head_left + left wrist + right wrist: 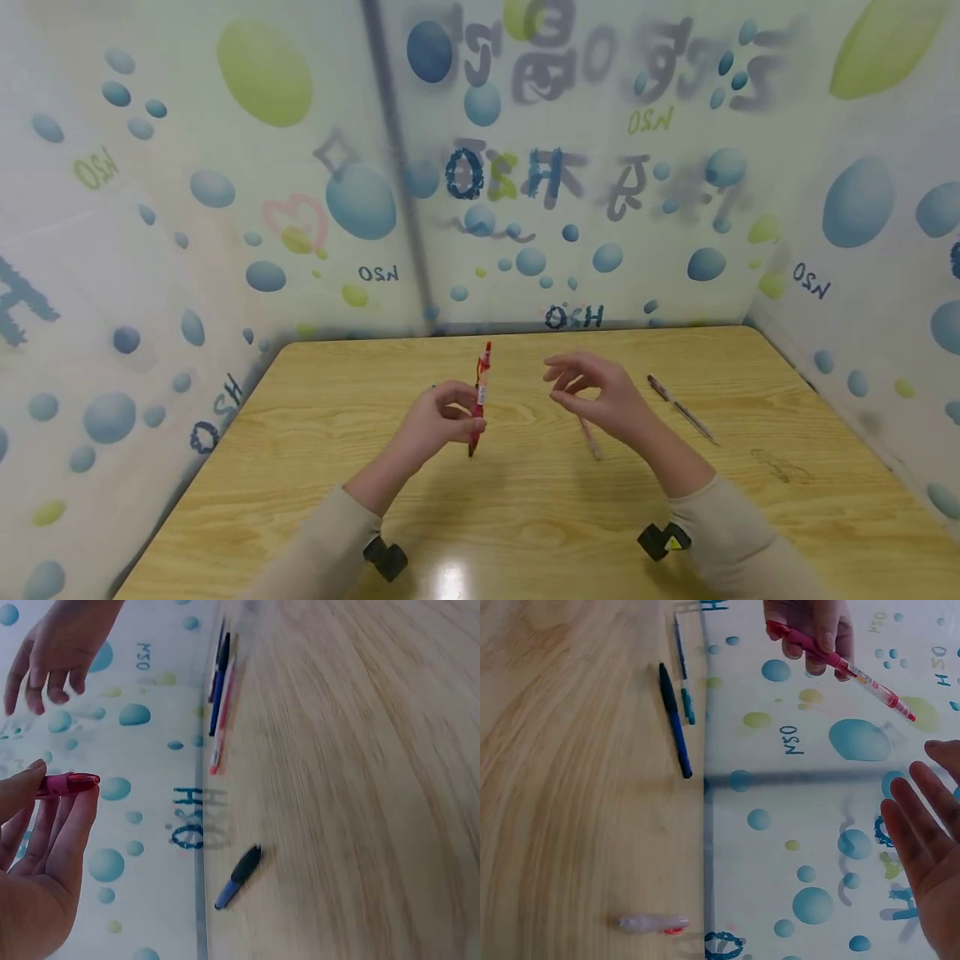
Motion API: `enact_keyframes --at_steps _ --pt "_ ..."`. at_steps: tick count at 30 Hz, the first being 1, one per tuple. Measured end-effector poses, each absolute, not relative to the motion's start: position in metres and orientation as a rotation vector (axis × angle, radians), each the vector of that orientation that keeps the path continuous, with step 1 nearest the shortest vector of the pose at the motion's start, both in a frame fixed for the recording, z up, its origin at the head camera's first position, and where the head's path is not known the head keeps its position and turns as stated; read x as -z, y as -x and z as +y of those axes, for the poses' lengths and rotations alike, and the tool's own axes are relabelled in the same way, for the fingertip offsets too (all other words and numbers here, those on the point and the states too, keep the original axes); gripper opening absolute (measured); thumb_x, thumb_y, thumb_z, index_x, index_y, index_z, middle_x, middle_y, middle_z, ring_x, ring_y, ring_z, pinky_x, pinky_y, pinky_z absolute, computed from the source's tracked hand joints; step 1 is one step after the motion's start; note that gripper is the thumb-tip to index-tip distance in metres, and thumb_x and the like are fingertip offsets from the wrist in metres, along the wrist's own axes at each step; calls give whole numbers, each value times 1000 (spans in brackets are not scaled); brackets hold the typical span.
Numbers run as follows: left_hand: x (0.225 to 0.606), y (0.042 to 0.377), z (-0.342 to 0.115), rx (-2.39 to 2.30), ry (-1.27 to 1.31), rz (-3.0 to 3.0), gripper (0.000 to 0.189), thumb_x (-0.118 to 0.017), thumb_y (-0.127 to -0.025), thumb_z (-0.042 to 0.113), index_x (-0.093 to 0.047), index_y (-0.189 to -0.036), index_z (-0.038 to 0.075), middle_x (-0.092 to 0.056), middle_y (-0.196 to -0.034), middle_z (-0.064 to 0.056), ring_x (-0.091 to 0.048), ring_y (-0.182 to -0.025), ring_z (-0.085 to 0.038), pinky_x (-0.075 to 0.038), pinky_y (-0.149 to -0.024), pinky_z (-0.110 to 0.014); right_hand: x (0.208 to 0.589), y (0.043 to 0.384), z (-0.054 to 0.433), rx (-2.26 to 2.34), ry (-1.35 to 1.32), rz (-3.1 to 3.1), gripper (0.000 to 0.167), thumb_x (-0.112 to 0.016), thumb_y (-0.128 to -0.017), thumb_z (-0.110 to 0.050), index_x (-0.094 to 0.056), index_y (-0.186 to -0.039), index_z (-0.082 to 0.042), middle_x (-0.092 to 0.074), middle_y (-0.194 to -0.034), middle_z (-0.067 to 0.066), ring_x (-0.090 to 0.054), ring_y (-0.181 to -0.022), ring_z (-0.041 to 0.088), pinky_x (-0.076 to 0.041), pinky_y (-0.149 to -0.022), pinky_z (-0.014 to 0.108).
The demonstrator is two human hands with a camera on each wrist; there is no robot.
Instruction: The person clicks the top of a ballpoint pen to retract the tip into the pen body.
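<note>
In the head view, my left hand (438, 417) pinches a red pen (482, 396) between thumb and fingers, nearly upright above the table. The left wrist view shows the pen's red end (81, 781) past the thumb. My right hand (603, 396) hovers to the right of the pen, fingers apart and loosely bent, holding nothing. Below it a pinkish pen (590, 440) lies on the table, partly hidden by the hand. Farther right lies a clear-barrelled pen with a dark end (681, 408).
The wooden table (540, 517) meets patterned panels (487, 275) at its back and sides. A blue pen with a black end (676, 727) and a thinner blue-teal pen (683, 667) lie on the table in the right wrist view. A dark mark (782, 467) shows at right.
</note>
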State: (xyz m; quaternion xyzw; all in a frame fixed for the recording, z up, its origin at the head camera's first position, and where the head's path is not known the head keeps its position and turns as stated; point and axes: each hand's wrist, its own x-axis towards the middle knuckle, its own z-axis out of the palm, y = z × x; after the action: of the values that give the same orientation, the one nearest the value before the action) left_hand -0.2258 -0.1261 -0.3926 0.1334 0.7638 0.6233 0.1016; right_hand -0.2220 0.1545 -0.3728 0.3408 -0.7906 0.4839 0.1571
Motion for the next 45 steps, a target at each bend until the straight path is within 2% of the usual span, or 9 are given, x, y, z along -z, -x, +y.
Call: enact_keyframes --at_steps 9,14,20,26,31,35,45 --pt "392 233 -156 -1800 -335 2367 38 -73 -86 0 -60 -122 1 -62 -99 -12 -67 -87 -24 -59 -69 -40 387 221 170 -1228 -1180 -2466 38 -72 -90 -12 -62 -126 -6 -67 -104 3 -63 -85 14 -57 -73 35" --pt "397 240 -178 -1740 -269 2455 41 -72 -86 0 -58 -124 3 -62 -100 -12 -66 -87 -24 -58 -69 -40 395 221 179 -1165 -1230 -2519 38 -73 -89 -12 -62 -125 -8 -66 -104 1 -62 -84 10 -57 -72 35" --pt "405 249 -201 -1712 -234 2478 46 -71 -87 -1 -55 -130 4 -60 -103 -14 -65 -88 -24 -58 -69 -40 402 218 192 -1175 -1188 -2589 38 -74 -88 -13 -62 -124 -9 -65 -103 -4 -61 -84 8 -57 -71 36" --pt "414 255 -221 -1719 -216 2464 49 -69 -87 -4 -52 -133 4 -58 -103 -16 -65 -86 -25 -58 -67 -41 412 214 204 -1177 -1149 -2659 38 -73 -90 -15 -62 -126 -9 -66 -103 3 -62 -85 8 -57 -72 34" --pt "418 258 -237 -1709 -226 2463 58 -68 -87 -7 -41 -138 3 -57 -103 -18 -67 -85 -27 -58 -65 -43 420 212 213 -1152 -1140 -2702 40 -72 -90 -13 -61 -128 -7 -66 -104 8 -62 -84 7 -56 -71 30" --pt "420 261 -249 -1676 -236 2486 66 -68 -87 -8 -33 -140 4 -56 -103 -20 -67 -83 -29 -58 -63 -44 423 211 219 -1139 -1091 -2764 38 -72 -90 -14 -62 -126 -5 -66 -104 5 -61 -84 8 -56 -71 29" --pt "426 272 -272 -1417 -306 2564 64 -67 -88 -7 -37 -143 10 -55 -100 -18 -65 -79 -25 -57 -59 -40 432 211 233 -1116 -1062 -2874 37 -72 -90 -15 -63 -124 -5 -64 -105 -1 -62 -86 12 -56 -71 29"
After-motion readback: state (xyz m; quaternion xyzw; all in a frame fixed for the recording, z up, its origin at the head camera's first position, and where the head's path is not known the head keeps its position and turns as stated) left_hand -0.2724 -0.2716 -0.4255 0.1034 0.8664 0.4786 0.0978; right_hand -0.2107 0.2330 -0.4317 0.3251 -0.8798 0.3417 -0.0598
